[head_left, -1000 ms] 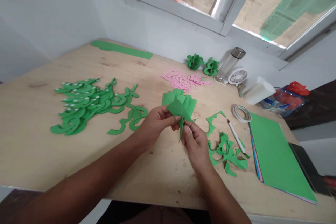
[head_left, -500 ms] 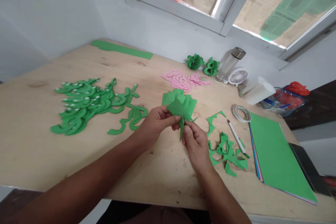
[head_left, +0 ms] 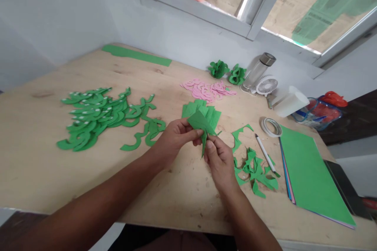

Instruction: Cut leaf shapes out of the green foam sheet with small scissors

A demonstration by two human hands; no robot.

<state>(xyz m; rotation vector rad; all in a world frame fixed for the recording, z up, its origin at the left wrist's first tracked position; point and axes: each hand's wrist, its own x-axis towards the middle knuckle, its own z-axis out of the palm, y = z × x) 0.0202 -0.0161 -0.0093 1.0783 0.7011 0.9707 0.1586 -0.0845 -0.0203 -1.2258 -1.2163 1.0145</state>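
My left hand [head_left: 177,136] pinches a folded green paper piece [head_left: 198,120] between thumb and fingers, above the middle of the table. A narrow strip of that paper hangs down with its pointed end free. At the paper's lower right edge, my right hand [head_left: 218,157] is closed; a small dark bit shows by its fingertips, but what it grips is mostly hidden. Just behind the hands lies a stack of green paper pieces [head_left: 212,113]. Green paper scraps [head_left: 255,170] are scattered beside my right hand.
Curved green cutouts [head_left: 94,115] pile up at left, pink cutouts [head_left: 203,89] behind. A white pen [head_left: 265,153], tape roll [head_left: 271,127] and green paper sheets [head_left: 313,172] lie at right. A bottle [head_left: 259,71], small fan [head_left: 267,85] and white roll [head_left: 291,102] stand near the wall.
Both hands and the folded paper keep nearly the same place. Only a slight shift of the paper's right edge by the right fingertips shows.
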